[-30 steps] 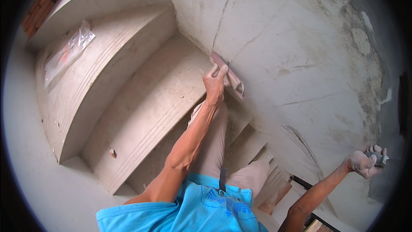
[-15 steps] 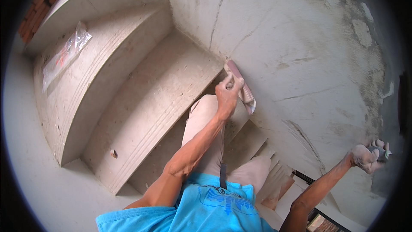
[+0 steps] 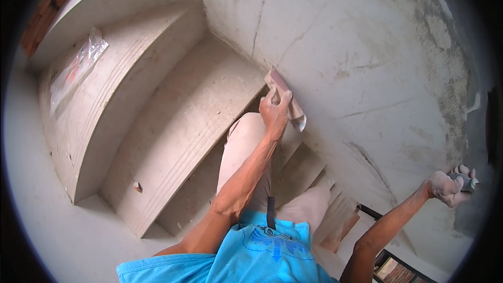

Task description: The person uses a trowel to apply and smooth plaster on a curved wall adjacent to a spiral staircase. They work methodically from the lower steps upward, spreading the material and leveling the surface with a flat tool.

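Observation:
My dusty left hand (image 3: 273, 111) is closed round a long, narrow sanding block (image 3: 291, 102) with a reddish-brown strip along one side and a pale, shiny lower end. The block lies along the foot of the grey plastered wall (image 3: 367, 84), close to where a stair tread (image 3: 188, 89) meets it. At the far right, my right hand (image 3: 444, 187) is whitened with dust. Its fingers curl round a small grey-green object (image 3: 466, 181), held close to the wall; its kind is hard to make out.
Concrete steps climb to the upper left, where a clear plastic bag (image 3: 78, 71) lies on a tread. A small rubble chip (image 3: 137, 186) sits on a lower tread. Red bricks (image 3: 50, 8) are stacked at the top left. More stairs drop away beneath my legs.
My left hand and the sanding block have shifted slightly left and up, and the block's angle has turned a little. My right hand stays nearly in place with its object.

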{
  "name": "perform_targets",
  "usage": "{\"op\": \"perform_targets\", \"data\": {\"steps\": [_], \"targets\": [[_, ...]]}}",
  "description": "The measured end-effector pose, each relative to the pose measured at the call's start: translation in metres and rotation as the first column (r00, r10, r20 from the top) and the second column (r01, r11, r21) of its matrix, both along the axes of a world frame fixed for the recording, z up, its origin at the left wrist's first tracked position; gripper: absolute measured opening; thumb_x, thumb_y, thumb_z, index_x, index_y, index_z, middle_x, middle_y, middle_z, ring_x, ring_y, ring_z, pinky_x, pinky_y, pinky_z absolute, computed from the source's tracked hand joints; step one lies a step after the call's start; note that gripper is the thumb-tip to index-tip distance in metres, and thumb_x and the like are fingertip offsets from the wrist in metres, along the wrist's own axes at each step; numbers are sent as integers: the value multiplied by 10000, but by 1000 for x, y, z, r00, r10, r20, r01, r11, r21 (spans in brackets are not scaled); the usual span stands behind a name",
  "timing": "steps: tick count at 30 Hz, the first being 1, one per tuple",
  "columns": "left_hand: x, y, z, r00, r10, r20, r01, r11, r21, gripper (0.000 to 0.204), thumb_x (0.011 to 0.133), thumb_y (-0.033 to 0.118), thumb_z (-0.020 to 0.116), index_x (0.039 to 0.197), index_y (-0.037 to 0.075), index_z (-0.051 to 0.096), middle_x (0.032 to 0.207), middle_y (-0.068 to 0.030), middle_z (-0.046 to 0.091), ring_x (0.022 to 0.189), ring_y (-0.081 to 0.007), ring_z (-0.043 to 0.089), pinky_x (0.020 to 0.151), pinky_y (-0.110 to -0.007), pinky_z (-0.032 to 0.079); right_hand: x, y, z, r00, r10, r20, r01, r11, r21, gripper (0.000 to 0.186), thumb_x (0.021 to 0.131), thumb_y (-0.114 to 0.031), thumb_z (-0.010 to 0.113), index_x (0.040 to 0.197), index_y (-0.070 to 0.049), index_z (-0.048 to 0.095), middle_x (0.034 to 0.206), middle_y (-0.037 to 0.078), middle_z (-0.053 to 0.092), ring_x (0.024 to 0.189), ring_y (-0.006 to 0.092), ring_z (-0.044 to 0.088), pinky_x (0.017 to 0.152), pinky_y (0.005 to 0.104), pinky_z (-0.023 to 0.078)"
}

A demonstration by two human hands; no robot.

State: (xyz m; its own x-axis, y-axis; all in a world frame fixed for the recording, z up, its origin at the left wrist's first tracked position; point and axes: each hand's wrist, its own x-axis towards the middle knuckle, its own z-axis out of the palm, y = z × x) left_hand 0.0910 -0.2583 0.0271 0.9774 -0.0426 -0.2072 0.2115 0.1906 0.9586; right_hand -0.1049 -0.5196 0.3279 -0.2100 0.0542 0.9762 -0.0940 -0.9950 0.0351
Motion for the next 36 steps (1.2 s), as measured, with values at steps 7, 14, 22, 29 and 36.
{"op": "perform_targets", "data": {"steps": [7, 14, 22, 29, 36], "targets": [[2, 2, 0, 984, 55, 171, -73, 992, 99, 575, 886, 201, 753, 1341, -91, 557, 947, -63, 594, 788, -92, 615, 665, -232, 477, -3, 2, -2, 998, 62, -32, -60, 997, 48, 363, 721, -71, 488, 988, 153, 587, 688, 171, 581, 581, 198, 528, 517, 273, 456], [13, 59, 44, 971, 118, 206, -104, 992, -75, 599, 871, 292, 780, 1367, 18, 586, 954, -46, 540, 811, -131, 603, 727, -318, 557, -23, 36, -21, 918, 366, -153, -252, 836, 487, 383, 719, -82, 538, 1022, 144, 598, 826, 190, 625, 650, 196, 564, 556, 272, 477], [58, 194, 45, 894, -326, 308, -206, 312, 928, 546, 757, 279, 815, 1259, 126, 663, 966, -175, 523, 830, -334, 608, 744, -431, 520, 40, 168, -135, -5, 992, -123, 515, 108, 850, 419, 813, -98, 573, 1210, 32, 601, 766, 13, 574, 531, 44, 486, 445, 218, 406], [53, 226, 3, 880, -413, 234, -178, 171, 969, 445, 719, 230, 835, 1088, 52, 661, 1021, -206, 533, 829, -369, 652, 694, -474, 529, 84, 181, -206, 39, 882, 470, 495, -426, 757, 374, 945, -176, 467, 1241, 25, 576, 765, 74, 621, 528, 80, 518, 390, 224, 397], [47, 234, -8, 907, -379, 184, -124, 176, 977, 412, 736, 220, 825, 1089, 75, 671, 1061, -218, 546, 900, -383, 640, 744, -472, 534, 118, 170, -219, 142, 931, 335, 540, -357, 763, 299, 974, -191, 465, 1175, -10, 595, 698, 33, 571, 486, 55, 470, 343, 202, 338]]}}
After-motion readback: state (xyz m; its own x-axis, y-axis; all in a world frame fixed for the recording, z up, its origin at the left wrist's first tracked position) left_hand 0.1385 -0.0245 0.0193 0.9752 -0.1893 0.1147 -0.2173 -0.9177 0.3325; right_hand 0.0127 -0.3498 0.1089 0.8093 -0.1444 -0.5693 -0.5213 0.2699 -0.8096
